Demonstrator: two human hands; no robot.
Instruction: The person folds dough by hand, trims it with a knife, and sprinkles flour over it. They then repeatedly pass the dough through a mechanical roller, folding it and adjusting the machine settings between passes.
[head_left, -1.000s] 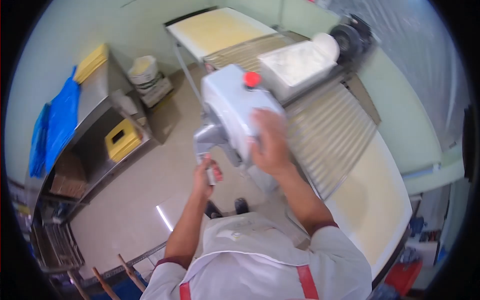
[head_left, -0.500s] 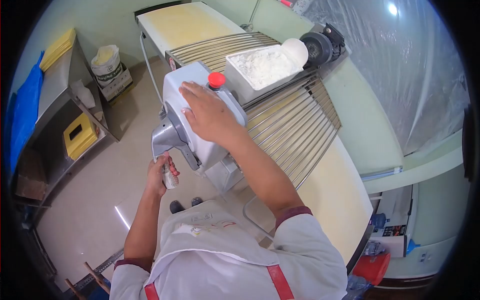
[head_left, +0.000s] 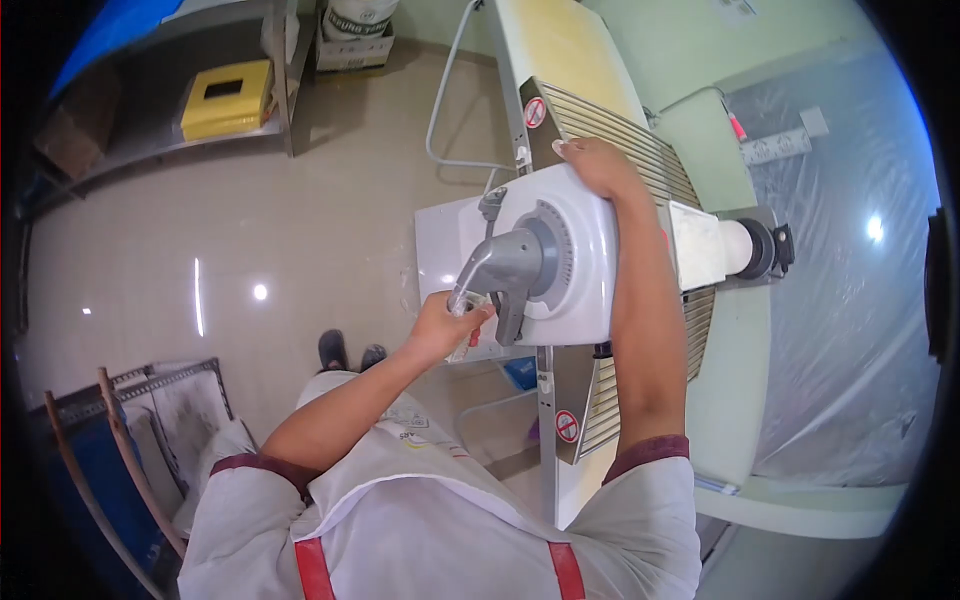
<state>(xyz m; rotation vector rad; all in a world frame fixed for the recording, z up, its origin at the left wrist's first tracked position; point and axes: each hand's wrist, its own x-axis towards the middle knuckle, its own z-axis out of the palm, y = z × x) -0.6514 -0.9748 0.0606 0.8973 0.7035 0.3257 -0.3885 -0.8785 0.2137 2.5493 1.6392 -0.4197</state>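
Note:
My left hand (head_left: 447, 326) is closed round the handle (head_left: 464, 345) at the end of the grey lever (head_left: 505, 262), on the left side of the white machine head (head_left: 590, 270). My right hand (head_left: 600, 168) rests on the upper far edge of that head, its fingers over the edge and its palm hidden from below. The forearm lies along the head's right side. Right of the forearm, the white tub (head_left: 698, 247) stands over the metal grid, with a round white container (head_left: 737, 247) beside it.
Metal grids (head_left: 640, 150) and a pale conveyor belt (head_left: 570, 45) run past the machine. A steel shelf (head_left: 150, 145) holds a yellow box (head_left: 228, 100). A bag in a carton (head_left: 352, 50) stands on the floor. Wooden poles (head_left: 135, 460) lean at lower left.
The view has turned and shifted, now facing the machine's side. My right hand has moved from the top beside the red button to the far edge. My left hand still grips the handle.

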